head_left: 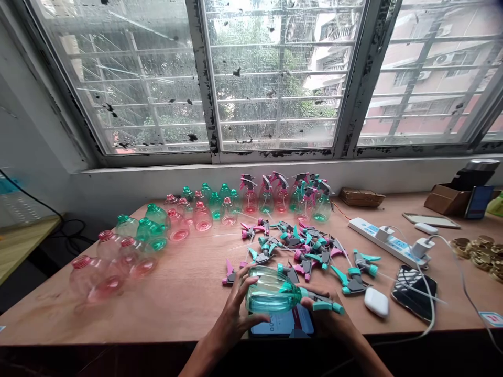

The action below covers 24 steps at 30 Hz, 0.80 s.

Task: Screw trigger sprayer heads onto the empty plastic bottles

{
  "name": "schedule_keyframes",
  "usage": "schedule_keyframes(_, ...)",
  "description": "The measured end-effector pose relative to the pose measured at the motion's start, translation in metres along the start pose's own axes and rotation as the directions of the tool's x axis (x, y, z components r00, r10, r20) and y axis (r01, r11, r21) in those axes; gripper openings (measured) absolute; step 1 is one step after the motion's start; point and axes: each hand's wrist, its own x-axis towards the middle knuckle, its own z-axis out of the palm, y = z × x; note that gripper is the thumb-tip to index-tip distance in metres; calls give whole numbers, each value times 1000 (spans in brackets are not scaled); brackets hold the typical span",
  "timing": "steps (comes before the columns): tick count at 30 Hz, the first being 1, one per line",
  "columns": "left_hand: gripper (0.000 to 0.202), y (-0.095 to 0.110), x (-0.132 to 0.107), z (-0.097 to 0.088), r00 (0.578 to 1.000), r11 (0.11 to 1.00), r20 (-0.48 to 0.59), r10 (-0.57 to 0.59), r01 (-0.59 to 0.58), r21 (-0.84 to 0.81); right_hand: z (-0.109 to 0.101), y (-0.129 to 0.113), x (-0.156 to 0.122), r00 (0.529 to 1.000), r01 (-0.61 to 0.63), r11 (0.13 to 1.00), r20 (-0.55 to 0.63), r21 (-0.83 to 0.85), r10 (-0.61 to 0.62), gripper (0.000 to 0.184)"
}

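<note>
A clear green spray bottle (271, 293) lies sideways in the air above the table's front edge. My left hand (238, 306) is wrapped round its base end. At the neck, my right hand (326, 314) grips the grey and teal trigger sprayer (322, 302) that sits on the bottle; some of its fingers are hidden. Beneath the bottle, a phone (271, 325) with a lit screen lies at the table edge. Just beyond my hands is a loose heap of pink, grey and teal trigger sprayers (298, 243) with thin tubes.
Several pink bottles (178, 225) and green bottles (151, 228) without sprayers stand at left and back. Bottles with sprayers (282, 196) stand by the wall. On the right are a power strip (387, 243), a dark phone (414, 292), a white earbud case (376, 302) and cables.
</note>
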Motion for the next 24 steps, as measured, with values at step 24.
schedule_keyframes(24, 75, 16, 8, 2, 987, 954, 130, -90, 48, 295, -93, -100, 174, 856, 121, 555, -197, -823, -478, 48)
